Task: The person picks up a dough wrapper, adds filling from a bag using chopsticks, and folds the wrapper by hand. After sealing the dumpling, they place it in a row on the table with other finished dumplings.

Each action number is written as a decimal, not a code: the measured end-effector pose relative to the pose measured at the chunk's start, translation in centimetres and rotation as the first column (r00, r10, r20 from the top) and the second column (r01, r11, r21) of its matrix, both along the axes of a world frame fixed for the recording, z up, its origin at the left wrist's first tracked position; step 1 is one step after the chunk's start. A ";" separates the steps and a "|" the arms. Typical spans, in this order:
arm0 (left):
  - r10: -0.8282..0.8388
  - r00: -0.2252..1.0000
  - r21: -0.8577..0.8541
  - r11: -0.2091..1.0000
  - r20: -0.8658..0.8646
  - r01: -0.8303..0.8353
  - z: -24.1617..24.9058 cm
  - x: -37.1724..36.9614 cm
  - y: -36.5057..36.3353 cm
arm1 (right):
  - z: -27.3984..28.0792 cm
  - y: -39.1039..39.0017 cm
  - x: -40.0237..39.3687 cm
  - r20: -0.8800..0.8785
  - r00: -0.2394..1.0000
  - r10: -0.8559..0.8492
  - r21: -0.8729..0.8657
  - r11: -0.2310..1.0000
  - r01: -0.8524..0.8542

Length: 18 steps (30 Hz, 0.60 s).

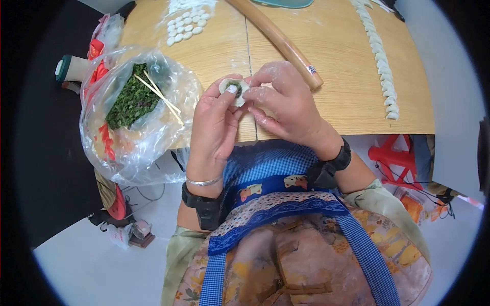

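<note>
Both hands meet over the table's front edge around a small round dumpling wrapper (240, 97) with green filling in its middle. My left hand (217, 115) is closed on the wrapper from below, its thumb resting over the filling. My right hand (286, 102), dusted with flour, pinches the wrapper's right edge. To the left, a clear plastic bag (176, 148) holds chopped green filling (130, 102). A pair of chopsticks (162, 97) lies across the filling and the bag.
Several flattened dough pieces (188, 28) lie on the floured far left of the table (337, 61). A long rolling pin (280, 41) lies diagonally beyond my right hand. Finished dumplings (382, 61) form a row along the right side. A red stool (393, 158) stands below, at right.
</note>
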<state>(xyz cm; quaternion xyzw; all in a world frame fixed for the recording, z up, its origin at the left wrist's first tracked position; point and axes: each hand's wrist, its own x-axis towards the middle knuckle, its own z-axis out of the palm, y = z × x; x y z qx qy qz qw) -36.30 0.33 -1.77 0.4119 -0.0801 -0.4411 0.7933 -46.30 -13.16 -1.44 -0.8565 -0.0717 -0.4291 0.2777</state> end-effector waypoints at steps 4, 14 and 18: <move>-0.003 0.999 -0.033 0.999 -0.044 0.002 0.6 -0.7 -0.1 | -0.6 0.3 0.1 0.002 0.999 -0.050 -0.157 0.986 0.050; 0.009 1.000 -0.043 0.999 0.003 -0.009 1.2 -1.6 0.0 | -0.4 0.3 0.0 0.107 0.988 -0.114 -0.204 0.970 0.134; 0.011 0.999 -0.038 0.999 0.042 -0.010 1.1 -1.7 0.0 | -0.1 0.5 0.0 0.095 0.990 -0.109 -0.179 0.976 0.124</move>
